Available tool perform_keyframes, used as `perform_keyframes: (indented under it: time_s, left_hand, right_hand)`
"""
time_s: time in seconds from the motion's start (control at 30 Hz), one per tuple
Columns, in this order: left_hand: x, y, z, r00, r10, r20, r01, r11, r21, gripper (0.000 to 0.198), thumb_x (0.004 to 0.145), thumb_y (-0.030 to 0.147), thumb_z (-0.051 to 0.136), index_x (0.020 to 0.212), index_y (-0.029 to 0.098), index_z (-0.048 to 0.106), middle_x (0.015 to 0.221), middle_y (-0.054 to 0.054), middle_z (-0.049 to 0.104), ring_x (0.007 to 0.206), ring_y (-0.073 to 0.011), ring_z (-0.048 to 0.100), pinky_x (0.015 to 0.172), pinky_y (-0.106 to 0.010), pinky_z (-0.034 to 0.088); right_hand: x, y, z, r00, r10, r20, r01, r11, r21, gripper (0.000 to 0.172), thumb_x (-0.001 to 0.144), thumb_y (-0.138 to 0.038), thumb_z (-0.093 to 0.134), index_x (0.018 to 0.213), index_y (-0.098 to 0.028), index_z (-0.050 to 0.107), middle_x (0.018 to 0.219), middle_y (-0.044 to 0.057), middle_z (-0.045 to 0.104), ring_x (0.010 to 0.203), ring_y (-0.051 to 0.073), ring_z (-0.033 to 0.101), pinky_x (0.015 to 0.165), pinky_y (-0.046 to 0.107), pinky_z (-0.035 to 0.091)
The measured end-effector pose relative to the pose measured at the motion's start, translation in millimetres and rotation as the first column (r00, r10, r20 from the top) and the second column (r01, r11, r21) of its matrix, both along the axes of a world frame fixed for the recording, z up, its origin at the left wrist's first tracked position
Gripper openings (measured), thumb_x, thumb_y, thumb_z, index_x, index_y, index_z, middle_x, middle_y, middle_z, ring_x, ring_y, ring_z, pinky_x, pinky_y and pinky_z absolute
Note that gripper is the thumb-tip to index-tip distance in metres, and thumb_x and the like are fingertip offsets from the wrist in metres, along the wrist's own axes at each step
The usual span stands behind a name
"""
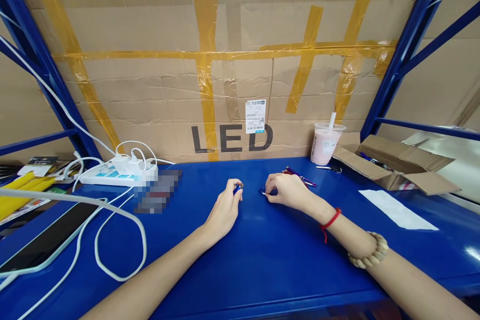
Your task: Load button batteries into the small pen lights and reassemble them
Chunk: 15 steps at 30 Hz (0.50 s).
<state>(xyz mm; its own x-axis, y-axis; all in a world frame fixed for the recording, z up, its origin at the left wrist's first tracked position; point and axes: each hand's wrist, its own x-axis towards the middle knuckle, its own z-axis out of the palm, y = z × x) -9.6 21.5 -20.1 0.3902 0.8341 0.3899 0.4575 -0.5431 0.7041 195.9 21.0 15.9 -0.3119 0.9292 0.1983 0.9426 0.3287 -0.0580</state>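
Note:
Above the middle of the blue table, my left hand (pixel 224 208) is closed, its thumb and fingers pinching a small blue piece with a brownish metallic end (pixel 237 189). My right hand (pixel 288 191) reaches in from the right, wearing a red cord and a beaded bracelet on the wrist. Its fingertips grip a small dark blue piece (pixel 273 192) low over the tabletop; the exact kind of either piece is too small to make out. Just behind the right hand lie several thin purple and red pen-like sticks (pixel 308 181), partly hidden by it.
At the back right stands a pink drink cup (pixel 325 144) with a straw, beside an open cardboard box (pixel 397 160). A white paper strip (pixel 398 210) lies in front. On the left are a power strip (pixel 108 176), a phone (pixel 48 235) and looping white cables (pixel 144 240).

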Motion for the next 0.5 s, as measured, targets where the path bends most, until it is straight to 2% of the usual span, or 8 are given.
perform_keyframes:
  time_s: [0.1,0.23,0.37,0.5]
  left_hand:
    - [1,0,0.3,0.998,0.035,0.048,-0.032,0.997,-0.074,0.016,0.09,0.028,0.03,0.102,0.02,0.037,0.079,-0.001,0.051,0.072,-0.0152,0.051,0.068,-0.028,0.039]
    - [2,0,4.5,0.994,0.043,0.1,-0.026,0.986,-0.167,0.012,0.083,0.019,0.032,0.095,0.02,0.036,0.081,0.0,0.051,0.077,-0.0151,0.049,0.072,-0.028,0.038]
    - [3,-3,8.5,0.996,0.026,0.089,-0.012,0.987,-0.159,0.009,0.083,0.027,0.037,0.088,0.02,0.037,0.08,0.001,0.048,0.074,-0.0137,0.046,0.071,-0.027,0.037]
    - [2,-5,9.0,0.998,-0.041,0.051,0.048,0.99,-0.132,0.015,0.084,0.035,0.038,0.082,0.02,0.037,0.069,0.004,0.042,0.065,-0.0118,0.041,0.064,-0.024,0.035]
  right_hand:
    - [-7,-1,-3.6,0.995,0.081,-0.066,-0.082,0.997,-0.005,0.011,0.071,-0.025,0.06,0.074,-0.025,0.07,0.097,-0.005,0.066,0.087,0.011,0.061,0.061,0.018,0.039]
    - [-18,-4,-9.0,0.958,0.183,-0.22,-0.182,0.983,0.025,0.013,0.073,-0.026,0.058,0.078,-0.023,0.07,0.085,-0.003,0.068,0.078,0.012,0.062,0.066,0.019,0.04]
    - [-26,-11,-11.0,0.91,0.308,-0.278,-0.309,0.95,0.041,0.015,0.077,-0.025,0.056,0.083,-0.022,0.07,0.08,-0.002,0.068,0.073,0.01,0.062,0.066,0.017,0.04]
    - [-29,-16,-11.4,0.875,0.396,-0.277,-0.389,0.917,0.084,0.014,0.079,-0.024,0.057,0.084,-0.02,0.069,0.084,0.0,0.068,0.073,0.009,0.061,0.066,0.016,0.041]
